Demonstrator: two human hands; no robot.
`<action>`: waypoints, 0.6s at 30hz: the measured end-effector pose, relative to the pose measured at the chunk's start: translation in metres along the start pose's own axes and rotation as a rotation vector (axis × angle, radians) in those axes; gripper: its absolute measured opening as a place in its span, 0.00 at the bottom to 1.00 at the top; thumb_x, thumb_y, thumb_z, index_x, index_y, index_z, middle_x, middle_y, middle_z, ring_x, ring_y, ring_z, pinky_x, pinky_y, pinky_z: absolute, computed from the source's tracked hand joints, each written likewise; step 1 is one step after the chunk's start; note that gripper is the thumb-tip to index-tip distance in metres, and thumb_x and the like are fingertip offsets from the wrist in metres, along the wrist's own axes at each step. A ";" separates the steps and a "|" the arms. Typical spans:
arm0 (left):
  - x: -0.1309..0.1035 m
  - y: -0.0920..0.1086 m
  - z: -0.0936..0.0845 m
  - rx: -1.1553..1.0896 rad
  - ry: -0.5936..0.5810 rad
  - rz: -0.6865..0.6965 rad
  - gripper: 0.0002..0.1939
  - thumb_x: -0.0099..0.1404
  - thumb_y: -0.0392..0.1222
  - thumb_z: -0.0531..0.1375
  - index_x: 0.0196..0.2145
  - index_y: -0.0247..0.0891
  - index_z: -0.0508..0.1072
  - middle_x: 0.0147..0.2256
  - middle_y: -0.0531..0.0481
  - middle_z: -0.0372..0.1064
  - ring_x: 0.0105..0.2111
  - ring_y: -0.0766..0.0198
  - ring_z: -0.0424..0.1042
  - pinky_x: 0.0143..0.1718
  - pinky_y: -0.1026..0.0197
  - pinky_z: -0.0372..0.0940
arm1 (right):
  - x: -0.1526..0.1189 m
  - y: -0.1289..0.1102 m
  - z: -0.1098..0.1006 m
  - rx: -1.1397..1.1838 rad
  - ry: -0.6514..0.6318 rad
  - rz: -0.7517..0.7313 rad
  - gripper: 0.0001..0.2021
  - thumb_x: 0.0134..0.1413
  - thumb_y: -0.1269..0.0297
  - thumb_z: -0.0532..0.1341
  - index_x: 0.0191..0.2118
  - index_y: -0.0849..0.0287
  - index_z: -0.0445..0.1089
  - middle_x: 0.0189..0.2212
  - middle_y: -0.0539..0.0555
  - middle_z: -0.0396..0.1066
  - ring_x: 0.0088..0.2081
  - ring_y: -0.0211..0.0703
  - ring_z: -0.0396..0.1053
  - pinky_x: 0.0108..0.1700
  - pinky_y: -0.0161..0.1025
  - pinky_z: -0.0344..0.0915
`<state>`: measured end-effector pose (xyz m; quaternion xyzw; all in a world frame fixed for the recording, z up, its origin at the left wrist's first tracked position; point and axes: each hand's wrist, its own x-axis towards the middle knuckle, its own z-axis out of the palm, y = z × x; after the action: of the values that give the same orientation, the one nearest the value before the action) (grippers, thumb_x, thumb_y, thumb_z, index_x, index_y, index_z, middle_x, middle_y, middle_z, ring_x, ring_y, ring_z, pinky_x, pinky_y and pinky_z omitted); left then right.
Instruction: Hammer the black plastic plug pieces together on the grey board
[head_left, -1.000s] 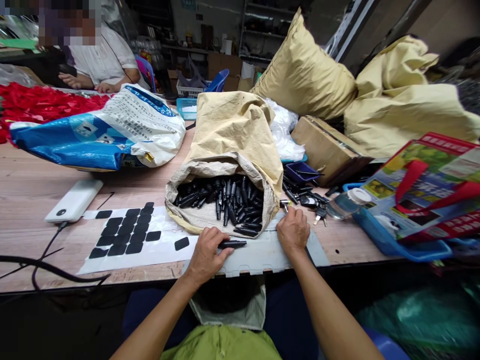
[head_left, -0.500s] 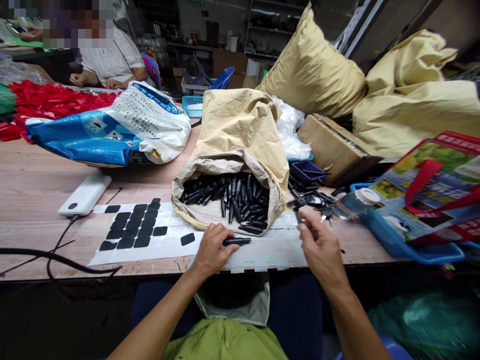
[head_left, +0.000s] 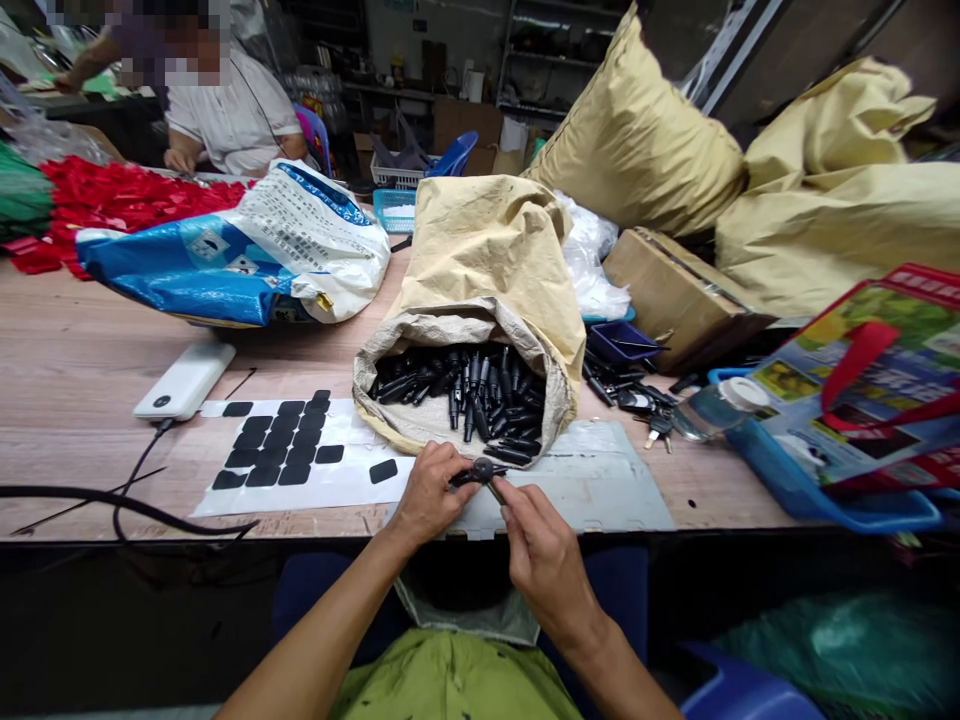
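My left hand is closed on a slim black pen-like tube just in front of the open sack. Pinched in my right hand is a small hammer-like tool with a dark rounded head and a short handle. Its head overlaps the tube in view; I cannot tell whether they touch. Many similar black tubes lie in the mouth of the tan sack. Beneath my hands is a pale grey board. Left of them, black rounded patches lie on a white sheet.
A white power bank with a cable sits left, below a blue-white bag. At right are keys, a clear jar, a blue tray and a wooden box. Another person sits across the table.
My right hand has moved left with the hammer-like tool, from beside the sack's right edge to the tube in my left hand. My left hand keeps its grip.
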<state>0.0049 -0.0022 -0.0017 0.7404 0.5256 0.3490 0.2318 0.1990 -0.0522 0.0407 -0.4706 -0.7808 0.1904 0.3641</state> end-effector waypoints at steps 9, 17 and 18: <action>0.000 -0.002 0.001 -0.011 0.001 0.009 0.07 0.63 0.38 0.68 0.40 0.42 0.81 0.35 0.49 0.72 0.41 0.54 0.66 0.45 0.53 0.61 | 0.000 0.008 -0.003 0.000 0.054 0.040 0.19 0.70 0.72 0.52 0.60 0.56 0.69 0.44 0.58 0.74 0.46 0.44 0.73 0.50 0.41 0.72; -0.001 0.003 0.000 0.041 0.017 0.015 0.10 0.59 0.36 0.70 0.39 0.40 0.78 0.36 0.48 0.72 0.42 0.53 0.66 0.45 0.52 0.62 | 0.010 0.034 -0.046 -0.110 0.239 0.149 0.16 0.68 0.67 0.55 0.57 0.56 0.72 0.47 0.57 0.75 0.49 0.46 0.73 0.52 0.42 0.69; -0.001 0.003 0.000 0.048 0.015 0.017 0.11 0.58 0.37 0.70 0.40 0.40 0.77 0.36 0.48 0.71 0.41 0.53 0.65 0.45 0.52 0.62 | 0.013 0.044 -0.056 -0.169 0.289 0.183 0.16 0.67 0.67 0.55 0.56 0.57 0.72 0.47 0.58 0.75 0.48 0.47 0.73 0.52 0.43 0.69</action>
<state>0.0067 -0.0039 0.0002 0.7477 0.5291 0.3439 0.2067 0.2628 -0.0220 0.0550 -0.5908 -0.6876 0.0869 0.4130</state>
